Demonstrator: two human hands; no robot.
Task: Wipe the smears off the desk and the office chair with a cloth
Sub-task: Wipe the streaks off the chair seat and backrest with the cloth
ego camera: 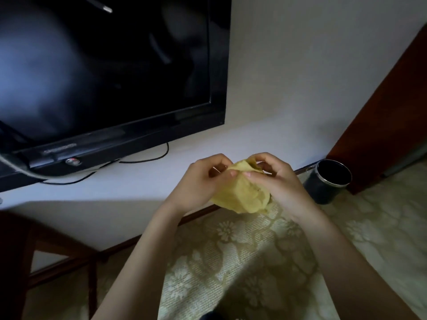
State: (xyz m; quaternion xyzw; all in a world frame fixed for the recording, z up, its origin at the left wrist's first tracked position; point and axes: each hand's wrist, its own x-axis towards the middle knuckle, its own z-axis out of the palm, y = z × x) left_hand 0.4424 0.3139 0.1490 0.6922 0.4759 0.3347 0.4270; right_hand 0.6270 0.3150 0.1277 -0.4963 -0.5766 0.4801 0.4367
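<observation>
Both hands hold a crumpled yellow cloth [240,195] up in the air, near the white desk's [143,179] edge. The left hand [198,183] pinches its left side, and the right hand [275,181] pinches its top right.

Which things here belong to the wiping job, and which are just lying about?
Part of the job: yellow cloth, gripped by the left hand and the right hand; white desk.

Just lying about: television; black cables; dark bin; patterned carpet; wooden door.
</observation>
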